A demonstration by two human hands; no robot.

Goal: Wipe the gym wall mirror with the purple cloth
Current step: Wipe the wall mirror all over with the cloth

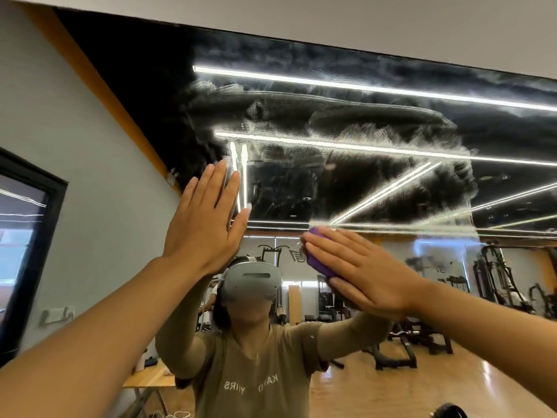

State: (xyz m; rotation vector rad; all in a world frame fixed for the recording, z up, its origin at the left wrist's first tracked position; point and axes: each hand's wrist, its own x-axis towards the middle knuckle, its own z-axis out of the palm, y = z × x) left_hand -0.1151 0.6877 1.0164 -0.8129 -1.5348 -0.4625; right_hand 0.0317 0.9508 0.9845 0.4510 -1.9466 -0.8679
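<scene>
Fingers straight and together, the left hand (208, 218) presses flat on the smeared wall mirror (346, 122) at centre-left. Right of centre, the right hand (361, 270), fingers extended, presses the purple cloth (316, 257) against the glass.

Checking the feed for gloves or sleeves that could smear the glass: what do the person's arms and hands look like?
Both forearms are bare, with no sleeves in direct view. The left hand and right hand wear no gloves, rings or watch that I can see.
</scene>
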